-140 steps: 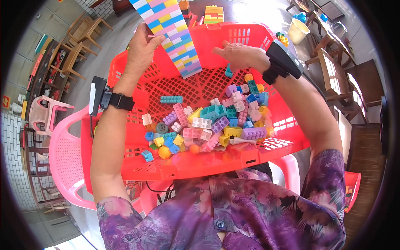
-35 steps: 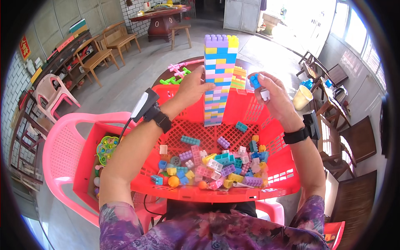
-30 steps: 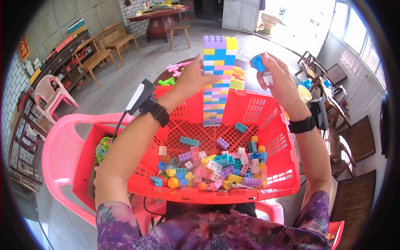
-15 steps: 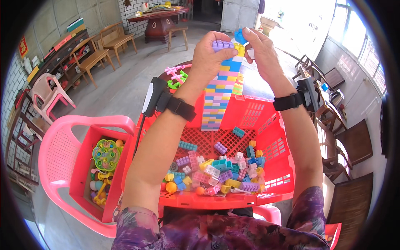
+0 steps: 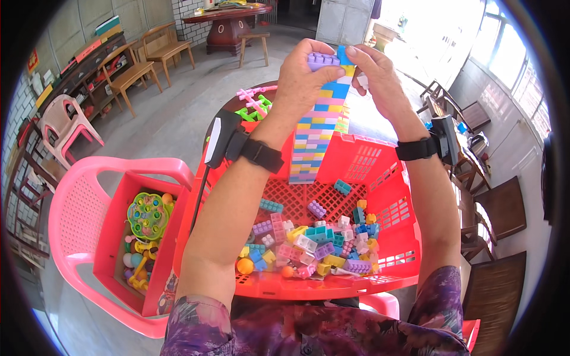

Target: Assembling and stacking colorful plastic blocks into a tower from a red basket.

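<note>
A tall tower of coloured toy building bricks (image 5: 312, 139) rises from the far part of the red plastic basket (image 5: 389, 145). My left hand (image 5: 297, 77) is closed around the tower's top, where a purple brick (image 5: 320, 60) lies with its studs up. Beside that brick, my right hand (image 5: 380, 74) pinches a small blue brick (image 5: 343, 56) between thumb and finger, right over a yellow brick (image 5: 348, 72). Whether the blue brick is pressed fully home I cannot tell. A whitish brick (image 5: 362, 80) is tucked under the right hand's curled fingers.
Loose bricks (image 5: 323, 237) in many colours are heaped in the basket's near part. On the left, a pink chair (image 5: 74, 202) holds a red box (image 5: 110, 249) of toys. Green and pink toy pieces (image 5: 255, 105) lie behind the basket. Wooden chairs (image 5: 502, 202) line the right wall.
My right hand has lowered the blue brick from above onto the yellow brick at the tower's top, next to the purple one. My left hand keeps its grip on the tower.
</note>
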Demonstrator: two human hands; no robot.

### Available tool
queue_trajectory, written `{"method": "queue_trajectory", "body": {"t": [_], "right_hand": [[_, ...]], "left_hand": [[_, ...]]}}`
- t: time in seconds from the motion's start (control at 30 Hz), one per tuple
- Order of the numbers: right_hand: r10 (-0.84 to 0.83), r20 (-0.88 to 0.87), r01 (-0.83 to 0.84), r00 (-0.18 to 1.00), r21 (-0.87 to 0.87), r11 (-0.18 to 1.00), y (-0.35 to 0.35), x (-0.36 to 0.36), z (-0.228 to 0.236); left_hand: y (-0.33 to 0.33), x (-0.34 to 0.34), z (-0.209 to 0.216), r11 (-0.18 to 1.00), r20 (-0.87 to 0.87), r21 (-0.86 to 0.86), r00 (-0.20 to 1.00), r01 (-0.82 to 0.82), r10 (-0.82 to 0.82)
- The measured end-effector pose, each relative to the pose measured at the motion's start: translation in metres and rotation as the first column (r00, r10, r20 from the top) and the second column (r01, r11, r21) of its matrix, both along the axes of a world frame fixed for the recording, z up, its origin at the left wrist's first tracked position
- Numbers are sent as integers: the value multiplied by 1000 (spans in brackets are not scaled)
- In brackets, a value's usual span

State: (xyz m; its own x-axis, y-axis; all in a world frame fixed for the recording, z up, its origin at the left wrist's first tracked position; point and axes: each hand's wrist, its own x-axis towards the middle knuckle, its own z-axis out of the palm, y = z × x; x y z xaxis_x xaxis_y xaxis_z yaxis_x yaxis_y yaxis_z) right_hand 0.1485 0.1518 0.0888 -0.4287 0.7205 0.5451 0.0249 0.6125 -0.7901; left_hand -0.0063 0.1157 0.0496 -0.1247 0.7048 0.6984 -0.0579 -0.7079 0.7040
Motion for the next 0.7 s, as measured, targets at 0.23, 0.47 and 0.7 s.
{"method": "queue_trajectory", "body": {"t": [0.23, 0.47, 0.7], "right_hand": [[-125, 182, 84, 975, 217, 972, -10, 5, 14], [-85, 96, 63, 992, 213, 975, 1, 8, -4], [-73, 47, 62, 996, 196, 979, -1, -1, -8]], "left_hand": [[-1, -2, -1, 999, -51, 19, 998, -31, 32], [3, 1, -2, 994, -106, 54, 990, -93, 98], [1, -3, -1, 992, -98, 38, 988, -116, 120]]}}
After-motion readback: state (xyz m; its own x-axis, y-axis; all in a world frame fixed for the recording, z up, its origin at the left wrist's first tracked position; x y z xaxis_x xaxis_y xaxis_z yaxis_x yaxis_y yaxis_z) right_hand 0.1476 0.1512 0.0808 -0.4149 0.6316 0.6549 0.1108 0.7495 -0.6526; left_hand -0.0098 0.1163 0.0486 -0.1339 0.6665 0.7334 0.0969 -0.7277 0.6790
